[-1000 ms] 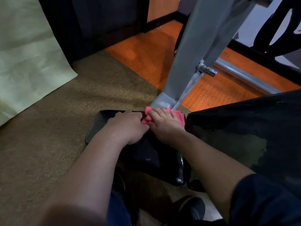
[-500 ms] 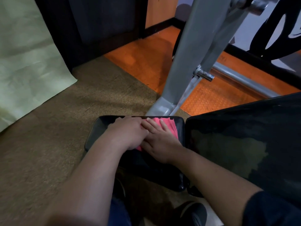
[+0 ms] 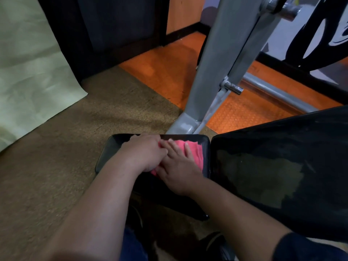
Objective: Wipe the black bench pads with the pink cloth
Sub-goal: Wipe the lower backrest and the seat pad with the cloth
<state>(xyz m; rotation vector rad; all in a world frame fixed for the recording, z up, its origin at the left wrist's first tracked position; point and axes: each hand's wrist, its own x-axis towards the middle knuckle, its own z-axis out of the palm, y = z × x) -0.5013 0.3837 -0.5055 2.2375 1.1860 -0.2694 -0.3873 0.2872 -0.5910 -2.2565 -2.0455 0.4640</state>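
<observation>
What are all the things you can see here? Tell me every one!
pink cloth: one, pink, lying on the small bench pad under both hands
small bench pad: one, black and shiny, bottom middle
large bench pad: one, black with a dull worn patch, right, beside the small pad
metal frame: one, grey, standing behind the pads
metal bar: one, grey, low above the orange floor
orange floor: one patch, orange, back middle
brown carpet: one, brown, left
pale sheet: one, pale green, far left
left hand: one, curled on the cloth's left edge
right hand: one, fingers flat on the cloth
</observation>
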